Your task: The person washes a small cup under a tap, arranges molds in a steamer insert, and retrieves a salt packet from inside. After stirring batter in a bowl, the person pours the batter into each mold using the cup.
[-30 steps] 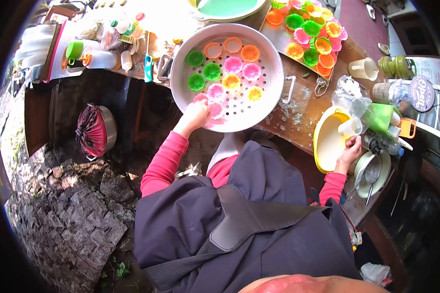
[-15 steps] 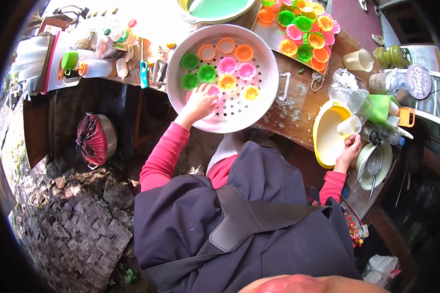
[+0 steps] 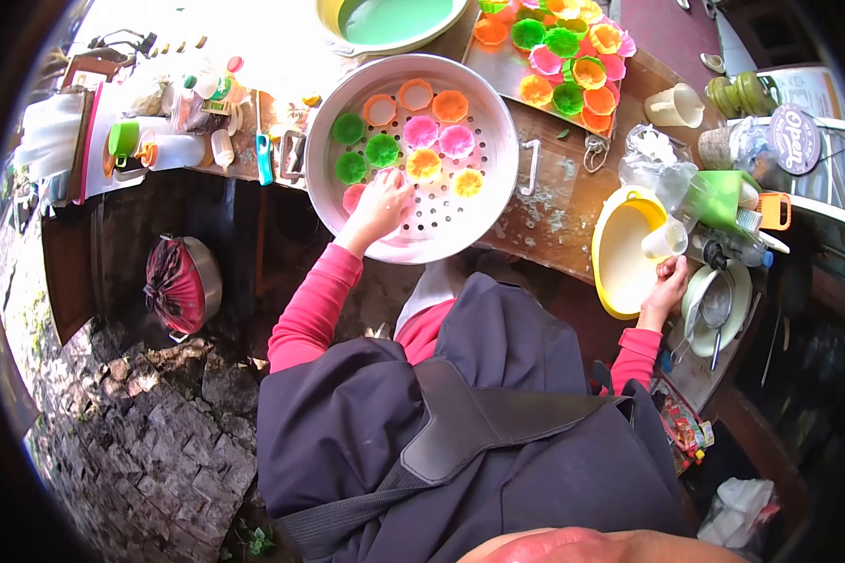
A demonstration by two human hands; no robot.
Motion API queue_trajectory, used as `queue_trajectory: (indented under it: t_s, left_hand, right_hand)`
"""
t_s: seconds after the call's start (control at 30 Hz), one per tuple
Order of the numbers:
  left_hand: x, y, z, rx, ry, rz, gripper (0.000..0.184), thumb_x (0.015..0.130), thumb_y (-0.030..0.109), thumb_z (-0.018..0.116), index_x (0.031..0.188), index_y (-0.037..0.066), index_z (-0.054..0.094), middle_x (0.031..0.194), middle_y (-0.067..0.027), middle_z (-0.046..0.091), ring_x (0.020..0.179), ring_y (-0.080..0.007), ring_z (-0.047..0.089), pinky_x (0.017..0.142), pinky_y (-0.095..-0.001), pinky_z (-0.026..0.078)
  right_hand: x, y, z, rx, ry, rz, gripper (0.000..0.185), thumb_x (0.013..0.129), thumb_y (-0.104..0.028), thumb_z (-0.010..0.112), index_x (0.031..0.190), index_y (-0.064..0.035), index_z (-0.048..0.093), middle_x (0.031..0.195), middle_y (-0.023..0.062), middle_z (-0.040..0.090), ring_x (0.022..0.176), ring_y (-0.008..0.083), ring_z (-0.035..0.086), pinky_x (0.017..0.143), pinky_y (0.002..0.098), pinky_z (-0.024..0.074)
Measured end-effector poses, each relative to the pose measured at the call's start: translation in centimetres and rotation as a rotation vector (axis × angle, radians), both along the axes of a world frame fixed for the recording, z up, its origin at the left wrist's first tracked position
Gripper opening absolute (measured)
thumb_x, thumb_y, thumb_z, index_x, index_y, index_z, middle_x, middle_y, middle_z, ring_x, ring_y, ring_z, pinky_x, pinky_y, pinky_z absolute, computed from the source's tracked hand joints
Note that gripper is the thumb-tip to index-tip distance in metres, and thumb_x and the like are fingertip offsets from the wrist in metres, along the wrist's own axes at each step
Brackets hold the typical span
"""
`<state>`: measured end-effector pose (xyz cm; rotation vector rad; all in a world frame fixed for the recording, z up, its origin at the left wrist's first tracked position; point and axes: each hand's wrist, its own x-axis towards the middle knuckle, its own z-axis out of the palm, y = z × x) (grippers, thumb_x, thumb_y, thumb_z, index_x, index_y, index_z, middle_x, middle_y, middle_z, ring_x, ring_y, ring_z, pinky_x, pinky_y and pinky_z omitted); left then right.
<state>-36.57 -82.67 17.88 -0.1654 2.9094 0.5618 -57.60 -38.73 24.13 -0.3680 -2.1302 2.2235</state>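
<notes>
I see molds (image 3: 423,166) part-filling the pan (image 3: 453,228), more on the tray (image 3: 499,75), right hand (image 3: 665,286) gripping a cup (image 3: 665,241), left hand (image 3: 382,208) too hidden to tell.

Right of the perforated pan (image 3: 486,211), a hand could cross low over the bench (image 3: 573,188) before meeting the yellow basin (image 3: 620,267); the side handle (image 3: 530,167) juts into that lane. Beyond the pan, tub (image 3: 328,21) and cup tray (image 3: 493,71) stand in the way.
</notes>
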Motion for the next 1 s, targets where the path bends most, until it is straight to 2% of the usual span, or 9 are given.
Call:
queue_trajectory:
  t_s: [0.13, 0.3, 0.47, 0.5, 0.63, 0.7, 0.8, 0.93, 1.0]
  left_hand:
    - [-0.9, 2.6, -0.3, 0.051, 0.058, -0.063, 0.030, 0.074, 0.017, 0.059, 0.102, 0.007, 0.052, 0.096, -0.0136, 0.047, 0.094, -0.0300, 0.048, 0.078, -0.0399, 0.041]
    - [-1.5, 1.0, -1.8, -0.018, 0.095, 0.045, 0.032, 0.072, 0.017, 0.060, 0.101, 0.007, 0.053, 0.094, -0.0118, 0.047, 0.093, -0.0289, 0.048, 0.077, -0.0405, 0.040]
    - [-3.1, 1.3, -0.1, -0.020, 0.090, 0.032, 0.032, 0.070, 0.017, 0.061, 0.100, 0.009, 0.055, 0.093, -0.0100, 0.047, 0.093, -0.0281, 0.047, 0.078, -0.0411, 0.039]
    - [-4.0, 1.7, 0.0, 0.026, 0.075, 0.013, 0.039, 0.071, 0.019, 0.060, 0.108, 0.009, 0.052, 0.110, -0.0145, 0.046, 0.105, -0.0297, 0.042, 0.086, -0.0429, 0.035]
    - [-8.2, 4.7, 0.6, 0.002, 0.210, -0.098, 0.044, 0.073, 0.021, 0.060, 0.114, 0.010, 0.049, 0.124, -0.0162, 0.039, 0.118, -0.0310, 0.034, 0.094, -0.0456, 0.030]
    - [-9.0, 5.1, -1.1, -0.034, 0.182, -0.186, 0.055, 0.069, 0.021, 0.065, 0.120, 0.011, 0.045, 0.137, -0.0143, 0.024, 0.129, -0.0298, 0.019, 0.100, -0.0486, 0.023]
    - [-8.9, 4.7, -2.9, -0.171, 0.039, -0.207, 0.058, 0.067, 0.019, 0.066, 0.120, 0.010, 0.045, 0.139, -0.0146, 0.021, 0.131, -0.0291, 0.016, 0.102, -0.0484, 0.020]
    - [-7.4, 3.8, -2.8, -0.176, 0.032, -0.207, 0.061, 0.065, 0.016, 0.067, 0.121, 0.010, 0.045, 0.139, -0.0149, 0.021, 0.130, -0.0293, 0.017, 0.103, -0.0473, 0.020]
    - [-6.5, 3.3, -2.9, -0.156, 0.084, -0.233, 0.056, 0.067, 0.011, 0.062, 0.121, 0.010, 0.045, 0.140, -0.0157, 0.018, 0.130, -0.0290, 0.017, 0.104, -0.0466, 0.018]
  right_hand:
    - [-0.4, -0.2, 0.1, 0.000, 0.005, 0.000, 0.026, 0.089, -0.021, 0.044, 0.066, -0.0085, 0.046, 0.061, -0.0031, 0.038, 0.056, 0.0063, 0.033, 0.053, 0.0209, 0.0289]
    - [-0.8, -0.2, 0.5, -0.023, 0.002, 0.002, 0.025, 0.088, -0.022, 0.045, 0.068, -0.0074, 0.047, 0.061, -0.0028, 0.039, 0.056, 0.0061, 0.033, 0.053, 0.0209, 0.0284]
    - [-0.9, 0.0, 0.6, -0.015, 0.002, -0.012, 0.026, 0.088, -0.023, 0.046, 0.068, -0.0076, 0.046, 0.061, -0.0024, 0.038, 0.055, 0.0063, 0.032, 0.052, 0.0209, 0.0283]
    - [-1.0, -0.1, 0.6, -0.011, -0.002, -0.017, 0.026, 0.088, -0.024, 0.047, 0.067, -0.0079, 0.044, 0.060, -0.0021, 0.037, 0.054, 0.0067, 0.031, 0.051, 0.0209, 0.0283]
    - [-1.3, 0.2, 0.5, 0.012, -0.004, -0.028, 0.026, 0.088, -0.023, 0.047, 0.067, -0.0079, 0.044, 0.060, -0.0021, 0.037, 0.054, 0.0066, 0.032, 0.051, 0.0208, 0.0284]
    - [-1.5, 0.4, 0.4, 0.014, 0.017, 0.000, 0.024, 0.087, -0.023, 0.046, 0.068, -0.0075, 0.048, 0.061, -0.0031, 0.039, 0.056, 0.0056, 0.033, 0.052, 0.0206, 0.0278]
    - [-1.7, 0.7, 0.5, -0.002, 0.003, -0.024, 0.024, 0.088, -0.023, 0.046, 0.069, -0.0076, 0.047, 0.061, -0.0029, 0.039, 0.056, 0.0056, 0.033, 0.052, 0.0205, 0.0278]
    - [-1.9, 1.4, 0.3, 0.009, -0.011, -0.035, 0.025, 0.088, -0.022, 0.044, 0.068, -0.0079, 0.046, 0.061, -0.0029, 0.038, 0.056, 0.0059, 0.033, 0.052, 0.0207, 0.0277]
    - [-2.0, 1.8, 0.1, 0.021, -0.004, -0.009, 0.025, 0.089, -0.022, 0.043, 0.068, -0.0082, 0.045, 0.061, -0.0030, 0.037, 0.055, 0.0063, 0.032, 0.052, 0.0209, 0.0275]
